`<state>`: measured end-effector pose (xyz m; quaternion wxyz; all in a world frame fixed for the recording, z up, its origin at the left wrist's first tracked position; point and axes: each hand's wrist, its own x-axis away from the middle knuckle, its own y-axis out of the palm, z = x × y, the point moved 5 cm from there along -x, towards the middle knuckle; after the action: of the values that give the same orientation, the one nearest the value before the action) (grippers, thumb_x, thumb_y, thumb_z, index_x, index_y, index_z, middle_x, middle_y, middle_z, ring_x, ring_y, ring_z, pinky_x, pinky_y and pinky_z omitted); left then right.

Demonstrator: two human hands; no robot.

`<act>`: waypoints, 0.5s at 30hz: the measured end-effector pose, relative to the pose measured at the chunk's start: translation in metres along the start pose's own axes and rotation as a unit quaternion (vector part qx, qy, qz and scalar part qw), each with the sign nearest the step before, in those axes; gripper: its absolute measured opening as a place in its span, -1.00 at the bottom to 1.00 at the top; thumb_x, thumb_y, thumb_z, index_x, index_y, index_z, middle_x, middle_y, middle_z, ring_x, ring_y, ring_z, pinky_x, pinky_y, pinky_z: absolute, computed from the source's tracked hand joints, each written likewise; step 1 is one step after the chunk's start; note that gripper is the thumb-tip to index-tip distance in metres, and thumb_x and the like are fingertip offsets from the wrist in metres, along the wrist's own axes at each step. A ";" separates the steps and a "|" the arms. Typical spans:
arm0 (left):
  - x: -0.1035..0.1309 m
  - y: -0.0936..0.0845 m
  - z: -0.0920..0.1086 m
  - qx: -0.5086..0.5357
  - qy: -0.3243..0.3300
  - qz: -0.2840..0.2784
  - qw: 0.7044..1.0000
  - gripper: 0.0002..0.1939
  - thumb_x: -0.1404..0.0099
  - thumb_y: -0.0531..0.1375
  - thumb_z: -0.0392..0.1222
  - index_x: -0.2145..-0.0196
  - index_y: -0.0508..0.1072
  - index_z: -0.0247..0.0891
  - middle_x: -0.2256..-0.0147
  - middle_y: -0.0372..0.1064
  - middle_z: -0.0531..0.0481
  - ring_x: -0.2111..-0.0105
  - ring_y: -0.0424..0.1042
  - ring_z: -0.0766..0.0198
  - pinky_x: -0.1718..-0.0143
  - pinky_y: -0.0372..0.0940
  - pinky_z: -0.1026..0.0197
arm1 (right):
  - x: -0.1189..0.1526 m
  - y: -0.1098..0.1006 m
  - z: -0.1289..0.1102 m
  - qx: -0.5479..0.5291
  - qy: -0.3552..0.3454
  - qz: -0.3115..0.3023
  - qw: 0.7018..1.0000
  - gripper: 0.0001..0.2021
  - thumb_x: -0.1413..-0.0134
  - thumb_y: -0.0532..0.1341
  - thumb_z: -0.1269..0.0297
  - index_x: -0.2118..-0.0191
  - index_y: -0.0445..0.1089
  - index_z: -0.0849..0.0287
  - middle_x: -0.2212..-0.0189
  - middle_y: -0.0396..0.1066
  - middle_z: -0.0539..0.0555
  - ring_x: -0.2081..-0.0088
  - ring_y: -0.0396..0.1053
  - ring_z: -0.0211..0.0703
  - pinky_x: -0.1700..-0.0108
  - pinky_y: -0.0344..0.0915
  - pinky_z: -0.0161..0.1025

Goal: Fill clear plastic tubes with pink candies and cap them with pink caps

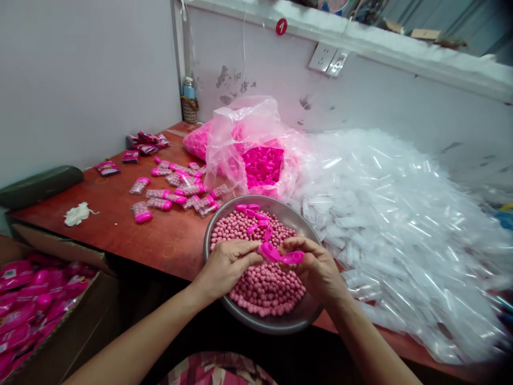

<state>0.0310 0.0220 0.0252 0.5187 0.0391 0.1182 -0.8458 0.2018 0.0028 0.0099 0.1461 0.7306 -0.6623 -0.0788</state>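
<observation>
Over a steel bowl (310, 222) of pink round beads (264, 291), my two hands meet at a bright pink flip-top cap (271, 253) with its lid swung open. My left hand (224, 264) pinches the cap's left end; whether a clear container is joined there is hidden by the fingers. On the right side, the fingers of my right hand (318, 267) close around the lid end. Several loose pink caps (259, 216) lie on the beads just beyond my fingers.
A clear bag (240, 125) of pink caps stands behind the bowl. Clear plastic containers (393, 224) heap up at the right. Filled pink-capped containers (192, 190) lie on the red table (172, 243). A carton (88, 321) of pink packs stands lower left.
</observation>
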 end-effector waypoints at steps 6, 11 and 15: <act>0.004 0.002 0.009 -0.074 0.057 0.015 0.995 -0.77 -0.22 0.17 -0.28 0.17 0.52 -0.14 0.24 0.46 -0.02 0.16 0.36 0.25 0.08 0.23 0.24 | -0.009 0.026 0.013 -0.009 0.121 -0.090 0.989 -0.64 0.10 0.30 0.10 0.18 0.43 0.20 0.29 0.45 0.12 0.23 0.39 -0.14 0.16 0.33 -0.17; 0.005 0.003 0.009 -0.080 0.089 0.016 0.993 -0.75 -0.24 0.13 -0.35 0.15 0.50 -0.20 0.25 0.47 -0.05 0.20 0.39 0.27 0.10 0.25 0.24 | 0.000 0.044 0.023 -0.103 0.203 -0.137 0.964 -0.68 0.02 0.24 0.18 0.14 0.42 0.26 0.30 0.47 0.16 0.22 0.41 -0.09 0.12 0.33 -0.05; 0.007 0.002 0.007 -0.103 0.099 0.027 0.989 -0.75 -0.22 0.13 -0.39 0.18 0.51 -0.24 0.26 0.47 -0.09 0.19 0.40 0.23 0.09 0.25 0.20 | -0.002 0.047 0.027 -0.113 0.199 -0.096 0.969 -0.72 0.07 0.26 0.21 0.24 0.45 0.29 0.35 0.48 0.15 0.27 0.43 -0.09 0.15 0.37 -0.06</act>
<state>0.0305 0.0136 0.0301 0.5280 0.0723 0.2540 -0.8071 0.1487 -0.0023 -0.0012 0.3481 0.7705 -0.5337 -0.0195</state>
